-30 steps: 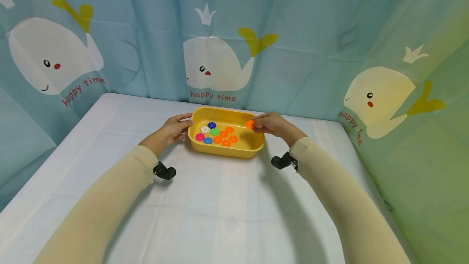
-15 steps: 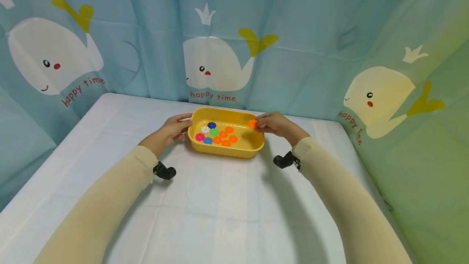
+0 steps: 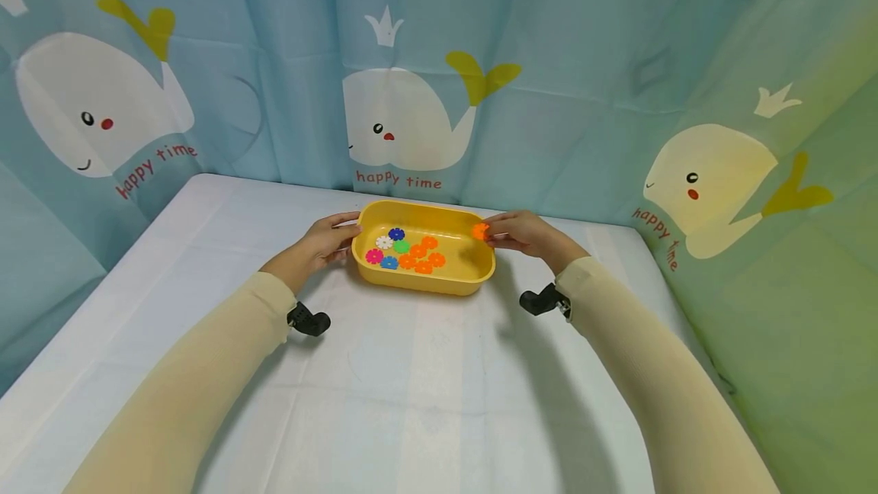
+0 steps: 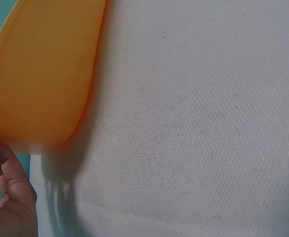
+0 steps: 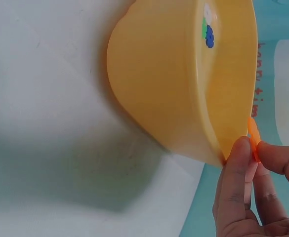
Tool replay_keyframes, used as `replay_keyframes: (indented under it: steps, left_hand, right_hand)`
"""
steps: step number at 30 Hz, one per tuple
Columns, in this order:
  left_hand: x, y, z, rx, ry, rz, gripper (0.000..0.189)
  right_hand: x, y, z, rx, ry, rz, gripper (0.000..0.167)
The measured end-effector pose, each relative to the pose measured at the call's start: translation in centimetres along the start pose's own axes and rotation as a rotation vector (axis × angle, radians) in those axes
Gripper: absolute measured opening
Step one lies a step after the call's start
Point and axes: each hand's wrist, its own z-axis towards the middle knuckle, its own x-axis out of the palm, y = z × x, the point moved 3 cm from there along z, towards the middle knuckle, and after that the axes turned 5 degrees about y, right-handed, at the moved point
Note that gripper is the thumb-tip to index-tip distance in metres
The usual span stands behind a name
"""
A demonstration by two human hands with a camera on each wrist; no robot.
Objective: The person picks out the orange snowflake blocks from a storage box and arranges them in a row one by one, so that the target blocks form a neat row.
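Observation:
At its left end, my left hand (image 3: 320, 242) holds the yellow plastic basin (image 3: 425, 284), fingertips at the rim. In the left wrist view those fingers (image 4: 13, 173) touch the basin's end; the thumb's exact place cannot be told. Over the basin's right end my right hand (image 3: 524, 235) pinches an orange flower-shaped disc (image 3: 480, 231) between thumb and fingertips, seen edge-on as an orange disc (image 5: 254, 140) in the right wrist view. Inside lie several more orange discs (image 3: 418, 251), plus a white disc (image 3: 384, 242), a dark blue disc (image 3: 396, 234), a green disc (image 3: 401, 248), a pink disc (image 3: 373, 256) and a light blue disc (image 3: 389, 263).
The basin stands near the back edge of a table (image 3: 425, 387) with a white cover. A blue-green curtain (image 3: 562, 143) with printed whales hangs behind and along both sides. Each wrist carries a small black camera mount (image 3: 309, 320).
My right hand has shifted slightly right along the basin's right end, carrying the pinched orange disc. My left hand, the basin and the discs in it have stayed put.

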Motion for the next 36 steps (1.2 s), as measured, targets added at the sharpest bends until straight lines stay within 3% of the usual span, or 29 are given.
replay_keyframes:
  steps: [16, 28, 36]
  left_hand:
    - [0.0, -0.1, 0.1, -0.011, -0.008, 0.011, 0.051]
    - [-0.1, -0.6, -0.6, -0.032, -0.001, 0.012, 0.052]
    - [-0.3, -1.2, -0.7, -0.021, -0.001, 0.077, 0.051]
  right_hand:
    - [-1.0, -0.6, -0.3, -0.008, 0.008, 0.056, 0.045]
    - [-1.8, -0.9, -0.7, -0.02, -0.01, 0.034, 0.047]
    - [-2.2, -1.1, -0.8, -0.011, -0.025, 0.036, 0.047]
